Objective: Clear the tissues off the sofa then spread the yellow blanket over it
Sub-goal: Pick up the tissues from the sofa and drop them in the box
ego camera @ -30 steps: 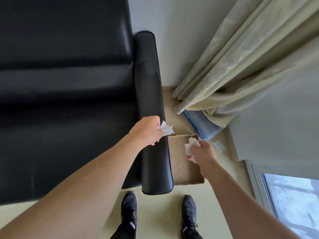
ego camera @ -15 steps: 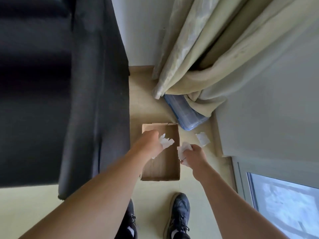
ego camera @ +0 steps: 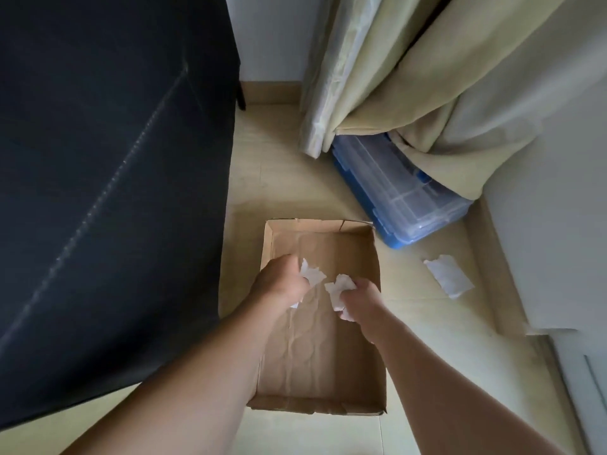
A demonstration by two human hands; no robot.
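Both hands moved over box: left hand, right hand, two tissues.

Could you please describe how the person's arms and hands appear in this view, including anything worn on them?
Both forearms are bare, with no sleeve in view. The left hand and the right hand wear no gloves. No watch, bracelet or ring shows on the sides that face the camera. No markings are visible.

A home living room: a dark sofa fills the left of the frame, beige curtains hang at upper right over a plastic storage bin on pale floor tiles.
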